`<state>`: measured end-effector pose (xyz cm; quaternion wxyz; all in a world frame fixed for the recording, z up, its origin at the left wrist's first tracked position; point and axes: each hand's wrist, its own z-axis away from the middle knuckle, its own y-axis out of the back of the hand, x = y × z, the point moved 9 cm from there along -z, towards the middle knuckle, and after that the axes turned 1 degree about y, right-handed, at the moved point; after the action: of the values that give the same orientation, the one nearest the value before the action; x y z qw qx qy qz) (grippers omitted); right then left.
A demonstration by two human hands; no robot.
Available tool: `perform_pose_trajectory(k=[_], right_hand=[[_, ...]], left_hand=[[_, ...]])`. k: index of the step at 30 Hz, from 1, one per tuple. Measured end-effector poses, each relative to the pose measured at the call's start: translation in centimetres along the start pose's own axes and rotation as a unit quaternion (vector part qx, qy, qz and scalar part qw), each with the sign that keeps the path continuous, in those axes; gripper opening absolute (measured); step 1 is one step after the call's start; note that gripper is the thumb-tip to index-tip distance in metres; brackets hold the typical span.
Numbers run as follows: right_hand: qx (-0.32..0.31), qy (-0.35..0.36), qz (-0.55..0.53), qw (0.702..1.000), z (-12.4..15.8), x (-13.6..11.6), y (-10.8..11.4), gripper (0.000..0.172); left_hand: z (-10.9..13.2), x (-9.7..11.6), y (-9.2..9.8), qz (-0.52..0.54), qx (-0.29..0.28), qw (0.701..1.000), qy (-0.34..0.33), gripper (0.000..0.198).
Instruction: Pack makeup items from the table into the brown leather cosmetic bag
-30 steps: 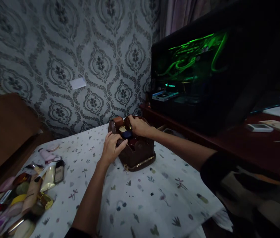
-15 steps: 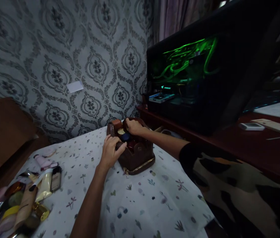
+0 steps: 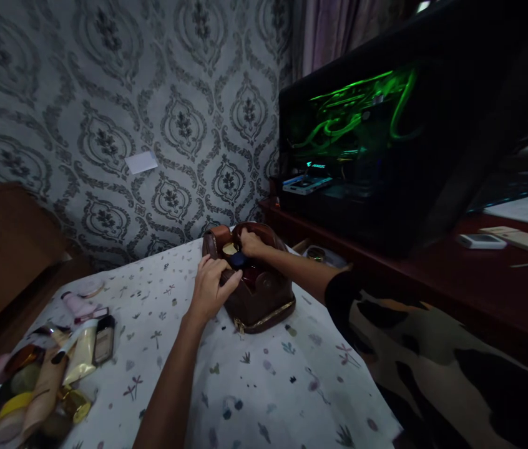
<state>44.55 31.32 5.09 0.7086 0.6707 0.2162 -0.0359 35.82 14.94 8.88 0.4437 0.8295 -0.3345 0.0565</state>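
A brown leather bag [image 3: 264, 299] with a gold zipper around its base stands open on the cloth-covered table. My left hand [image 3: 212, 284] grips the bag's near-left rim, its thumb reaching over the edge. My right hand [image 3: 252, 244] is inside the bag's opening at the far side; its fingertips are hidden, so what they hold, if anything, does not show. Between the hands, inside the bag, are a round gold-topped item [image 3: 230, 249] and a dark blue item [image 3: 237, 260]. Something dark red and shiny lies nearer the front wall.
Several cosmetics, including a cream tube [image 3: 81, 355] and a dark-capped bottle [image 3: 104, 340], lie at the table's left. The patterned tablecloth [image 3: 264, 386] covers the table. Right of it stand a dark red desk [image 3: 437, 274] and a computer case [image 3: 348, 137] with green lighting. Wallpapered wall behind.
My right hand has sunk slightly deeper into the bag, and its forearm has shifted a little. My left hand keeps its place on the rim. The view has moved slightly.
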Motion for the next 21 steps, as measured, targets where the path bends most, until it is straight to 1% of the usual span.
perform_pose_trajectory(k=[5,13,21], right_hand=[[0.003,-0.005,0.005,1.0,-0.39,0.29,-0.25,0.039],[-0.01,0.0,0.02,1.0,-0.06,0.06,-0.78,0.036],[0.022,-0.034,0.013,0.999,0.07,0.42,-0.76,0.038]], left_hand=[[-0.02,-0.08,-0.07,-0.002,-0.004,1.0,0.005,0.026],[0.02,-0.02,-0.04,-0.006,-0.002,1.0,0.004,0.027],[-0.01,0.02,-0.12,-0.014,-0.008,1.0,0.005,0.029]])
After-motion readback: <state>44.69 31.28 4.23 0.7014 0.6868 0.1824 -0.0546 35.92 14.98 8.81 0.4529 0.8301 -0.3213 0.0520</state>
